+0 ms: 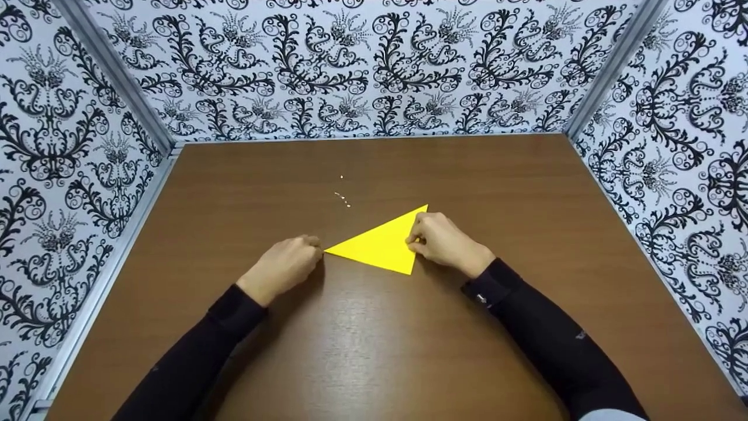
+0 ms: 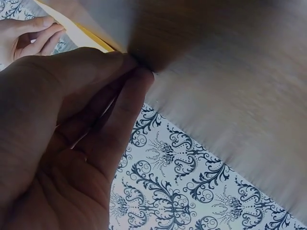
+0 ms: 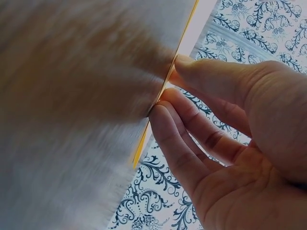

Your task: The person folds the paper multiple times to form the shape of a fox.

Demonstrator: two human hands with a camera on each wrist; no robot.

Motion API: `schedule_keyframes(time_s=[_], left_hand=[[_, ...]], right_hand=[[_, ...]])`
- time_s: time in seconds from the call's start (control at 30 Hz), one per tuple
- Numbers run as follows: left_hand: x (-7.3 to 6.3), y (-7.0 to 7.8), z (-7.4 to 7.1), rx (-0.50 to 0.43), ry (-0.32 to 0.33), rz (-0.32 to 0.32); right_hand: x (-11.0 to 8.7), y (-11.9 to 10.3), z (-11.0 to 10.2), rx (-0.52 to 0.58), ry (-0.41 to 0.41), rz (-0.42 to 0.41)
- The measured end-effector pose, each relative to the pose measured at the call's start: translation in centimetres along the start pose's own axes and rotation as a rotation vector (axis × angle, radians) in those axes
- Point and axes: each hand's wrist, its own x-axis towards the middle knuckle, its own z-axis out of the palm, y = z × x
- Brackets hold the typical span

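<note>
A yellow sheet of paper [image 1: 377, 245], folded into a long triangle, lies on the brown table between both hands. Its narrow point faces left, where my left hand [image 1: 286, 260] pinches the tip between thumb and fingers. In the left wrist view, the left thumb [image 2: 91, 67] and forefinger meet at that paper corner. On the short right side, my right hand [image 1: 447, 240] holds the edge with its fingertips. Seen from the right wrist, the paper [image 3: 140, 146] appears as a thin yellow edge along the right fingers [image 3: 168, 129]. The corner above the right hand sticks out free.
Small white specks [image 1: 345, 200] dot the wooden table [image 1: 263, 193] beyond the paper. Panels with a black floral pattern [image 1: 350, 70] rise at the back and along both sides, with grey metal posts [image 1: 117, 76] at the corners.
</note>
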Motion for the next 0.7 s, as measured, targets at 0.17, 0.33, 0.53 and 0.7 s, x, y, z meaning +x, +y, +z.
schedule_keyframes(time_s=[0.17, 0.33, 0.53, 0.7], left_hand=[[0.3, -0.6, 0.0, -0.034, -0.014, -0.013], [0.9, -0.8, -0.2, -0.057, 0.014, -0.051], [2.1, -0.5, 0.1, -0.079, 0.083, -0.109], [3.6, 0.1, 0.5, -0.098, 0.08, -0.142]], right_hand=[[0.1, 0.0, -0.1, -0.008, -0.005, 0.007], [0.0, 0.2, -0.1, 0.002, -0.004, 0.008], [0.0, 0.2, -0.3, 0.019, -0.009, 0.02], [-0.1, 0.1, -0.2, 0.032, -0.002, 0.018]])
